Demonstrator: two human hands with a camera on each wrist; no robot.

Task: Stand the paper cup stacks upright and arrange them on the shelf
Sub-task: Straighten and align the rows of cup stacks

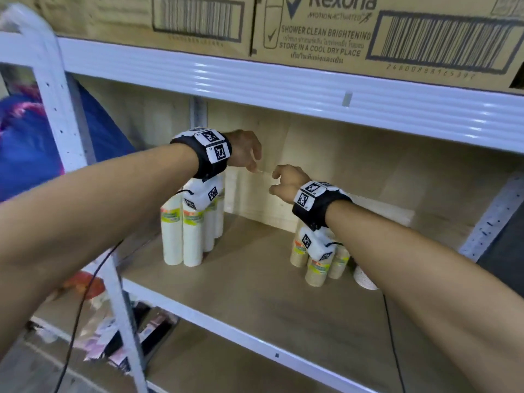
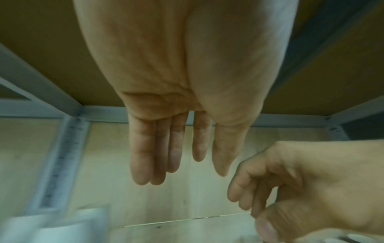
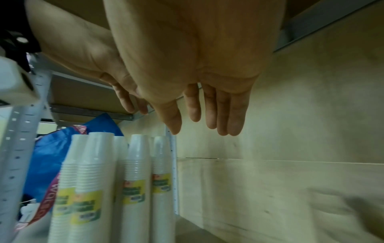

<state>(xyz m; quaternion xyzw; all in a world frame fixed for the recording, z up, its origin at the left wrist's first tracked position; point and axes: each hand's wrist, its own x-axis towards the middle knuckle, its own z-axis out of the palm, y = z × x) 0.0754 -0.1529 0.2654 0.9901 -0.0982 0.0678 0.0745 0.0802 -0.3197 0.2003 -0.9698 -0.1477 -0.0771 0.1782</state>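
Reaching into the shelf [image 1: 255, 282], both hands are hovering above the board, close to each other and near the back panel [image 1: 326, 154]. The left hand [image 1: 244, 150] is hanging with fingers straight and relaxed, holding nothing. The right hand [image 1: 286, 180] is showing loosely curled fingers, also holding nothing. White stacks [image 1: 192, 225] are standing upright in a tight group at the shelf's left end, near the post [image 1: 61, 120]. Brown stacks [image 1: 317, 260] are standing upright toward the right, near the front edge, partly hidden under the right wrist. Cartons [image 1: 312, 26] are sitting on the shelf above.
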